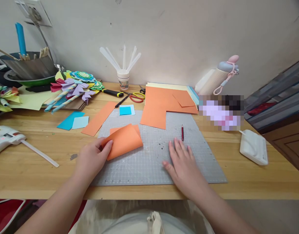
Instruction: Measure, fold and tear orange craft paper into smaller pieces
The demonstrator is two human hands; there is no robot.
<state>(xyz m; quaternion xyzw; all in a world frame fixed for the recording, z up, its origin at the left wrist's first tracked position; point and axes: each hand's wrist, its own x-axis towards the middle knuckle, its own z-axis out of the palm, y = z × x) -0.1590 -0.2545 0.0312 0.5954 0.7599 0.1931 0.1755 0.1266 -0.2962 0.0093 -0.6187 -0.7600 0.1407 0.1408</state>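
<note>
My left hand pinches the left edge of a bent piece of orange paper, held just over the grey cutting mat. Part of another orange piece shows behind it. Palm down, my right hand lies on the mat with fingers spread and nothing in them. Beyond its fingertips is a short dark red pencil. A large orange sheet with a notched outline overlaps the mat's far edge, a loose orange scrap on top. Left of the mat lies an orange strip.
Blue paper pieces and a glue gun are at left. Paper flowers, a utility knife, scissors and a paper cup of white sticks line the back. A bottle and white box stand right.
</note>
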